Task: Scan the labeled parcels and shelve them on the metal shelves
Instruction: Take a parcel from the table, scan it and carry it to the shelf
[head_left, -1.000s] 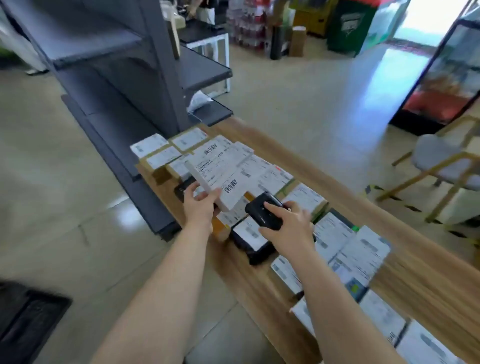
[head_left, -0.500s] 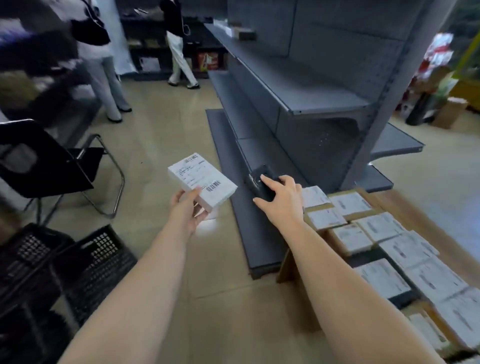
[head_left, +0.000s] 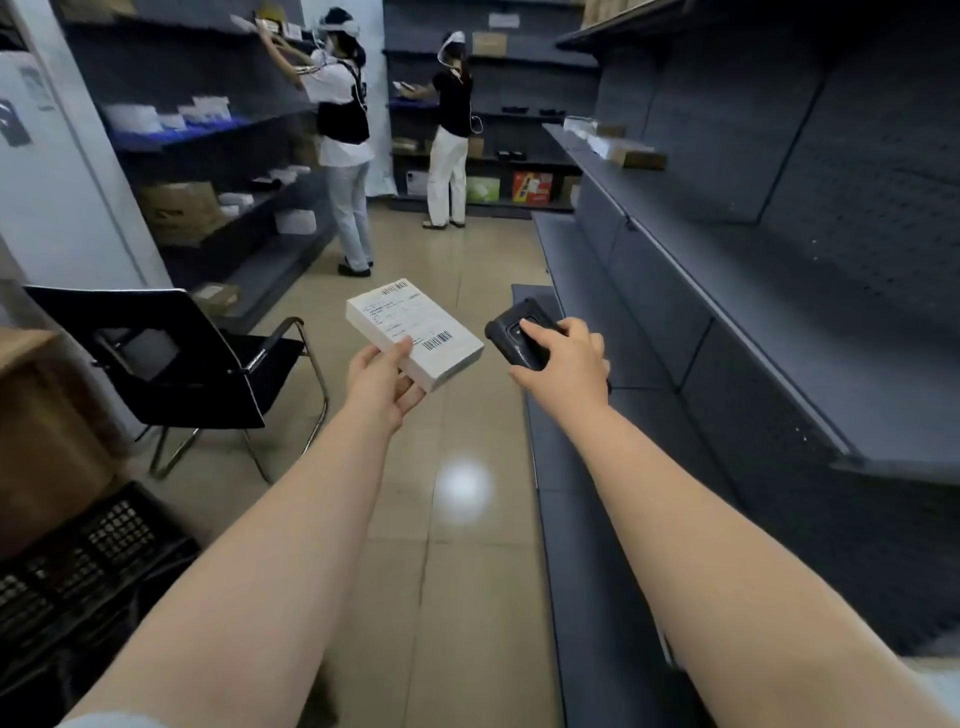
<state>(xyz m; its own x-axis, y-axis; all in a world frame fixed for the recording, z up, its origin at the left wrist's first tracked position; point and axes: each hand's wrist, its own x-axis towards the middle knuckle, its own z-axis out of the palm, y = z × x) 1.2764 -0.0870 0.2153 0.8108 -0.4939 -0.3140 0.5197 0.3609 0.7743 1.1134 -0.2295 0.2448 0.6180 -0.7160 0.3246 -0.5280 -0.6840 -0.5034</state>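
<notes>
We stand in the aisle with a labeled parcel (head_left: 415, 332) held out over the tiled floor in our left hand (head_left: 382, 379), thumb on the printed top face and fingers curled under its near corner, while our right hand (head_left: 563, 358) is wrapped around a black handheld scanner (head_left: 511, 338) just beside it, forefinger lying along the top. The parcel is a flat white carton with crisp edges; that we carry it by one corner suggests it is light and stiff, and its smooth faces could slip, so we judge a fuller hold across its short sides, clear of the barcodes, the safer one for shelving. The grey metal shelves (head_left: 727, 291) run along our right, their near boards bare, with a few small boxes (head_left: 631, 156) lying on a board farther down. Across the aisle the opposite shelves (head_left: 208, 130) hold white packets and a brown carton (head_left: 179, 210). A black crate (head_left: 88, 551) sits at lower left; what it holds we cannot tell. A black chair (head_left: 182, 358) stands near it, and two people (head_left: 343, 130) work the far racks.
</notes>
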